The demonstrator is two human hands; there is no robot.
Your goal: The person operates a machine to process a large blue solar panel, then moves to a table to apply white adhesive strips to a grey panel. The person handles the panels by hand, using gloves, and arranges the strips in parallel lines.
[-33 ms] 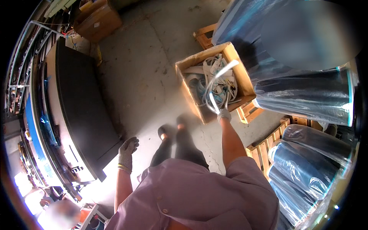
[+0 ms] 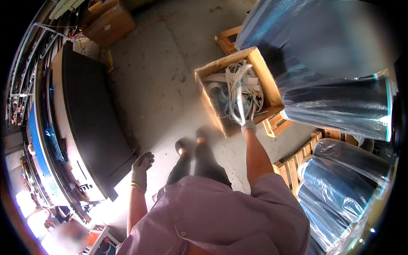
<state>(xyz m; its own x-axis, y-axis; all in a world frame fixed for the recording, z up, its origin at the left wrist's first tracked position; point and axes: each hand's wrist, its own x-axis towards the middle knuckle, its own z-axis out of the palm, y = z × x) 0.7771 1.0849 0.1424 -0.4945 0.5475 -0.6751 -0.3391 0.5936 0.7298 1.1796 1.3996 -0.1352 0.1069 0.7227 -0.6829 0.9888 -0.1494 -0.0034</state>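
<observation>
One white strip in the hand, a boxful of tangle below it

From where I stand, the job looks partway through. The right hand (image 2: 248, 125), in a pale work glove, is closed around a long, glossy white strip (image 2: 239, 97), right at the near wall of an open brown cardboard box (image 2: 269, 87). The strip runs up from the fist over the box's contents; I can't tell whether its far part hangs free or is caught among them.

Inside lies a loose tangle of white and pale cords (image 2: 234, 80), with flat white pieces and some bluish stuff mixed in. So plenty is in the box, I judge, while the strip in the fist has not been let go. Nothing is sorted or coiled neatly that I can see.

The left hand (image 2: 143, 165), in a grey knitted glove with a yellow-edged cuff, holds nothing; its fingers are loosely bent, well apart from the other hand and near the corner of a large dark-topped desk (image 2: 91, 123). A pale wooden pallet (image 2: 277, 124) shows beside the box.
</observation>
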